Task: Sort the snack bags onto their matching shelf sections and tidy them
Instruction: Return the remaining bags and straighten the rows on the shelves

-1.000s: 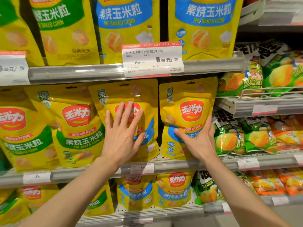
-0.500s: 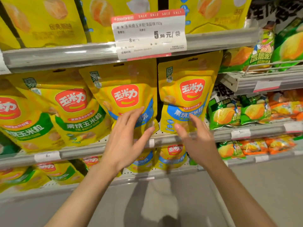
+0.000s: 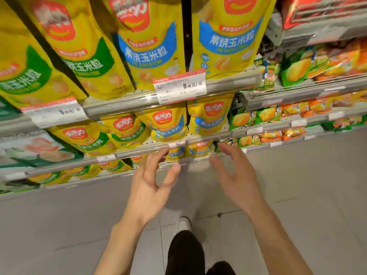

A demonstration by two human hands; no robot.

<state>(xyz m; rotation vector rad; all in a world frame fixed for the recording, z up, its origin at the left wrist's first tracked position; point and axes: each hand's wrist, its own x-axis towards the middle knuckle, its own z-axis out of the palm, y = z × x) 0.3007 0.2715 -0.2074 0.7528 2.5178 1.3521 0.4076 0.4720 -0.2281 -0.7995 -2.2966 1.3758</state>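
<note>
Both my hands had come off the yellow bags they were pressing a second before, and the view had dropped so the floor filled the lower half. My left hand [image 3: 148, 187] hung in the air with its fingers spread and loosely bent, holding nothing. My right hand [image 3: 236, 179] was the same, palm turned inward toward the left, fingers apart and empty. Neither touched a bag; both were in front of the lowest shelf rail [image 3: 178, 162] and just below the small blue-banded bags [image 3: 195, 148] standing there.

One shelf up, well above my fingertips, stood the two blue-banded corn bags [image 3: 168, 124] I had been squaring, upright and side by side, each yellow with a red logo patch. To their left leaned the green-banded bags [image 3: 127, 133] of the same brand, tilted to the right. Larger bags of both kinds [image 3: 147, 48] filled the top shelf, behind a white sale price tag [image 3: 179, 86] clipped to the rail. To the right, green and orange chip bags [image 3: 264, 115] lay in the neighbouring sections. Below my hands were the grey floor tiles [image 3: 307, 195], my dark trouser leg [image 3: 185, 253] and a white shoe [image 3: 183, 223].
</note>
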